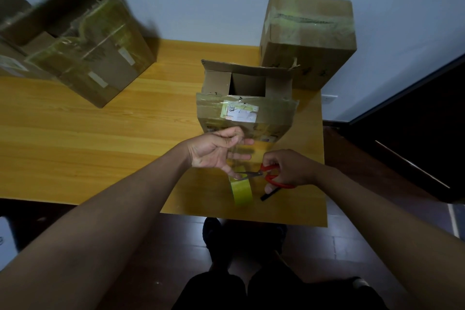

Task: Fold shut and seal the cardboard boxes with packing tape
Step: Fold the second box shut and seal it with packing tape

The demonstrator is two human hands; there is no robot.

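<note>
The open box (245, 106) stands on the table (75, 133), toward its right side, and serves as the landmark. Behind it and to its right, the closed box (308, 40) stands at the table's far right corner, just beside it. Well to its left, the third box (83, 43) stands at the table's far left, with its flaps up. In front of the open box, near the table's front edge, are the 2 hands: the left hand (219, 150) just before its front wall, the right hand (289, 168) to the right of that. Between them lie the scissors (266, 175), held in the right hand, with the blades at the tape (241, 190) below the left hand. A black pen-like stick (270, 194) lies on the table beneath the right hand.
</note>
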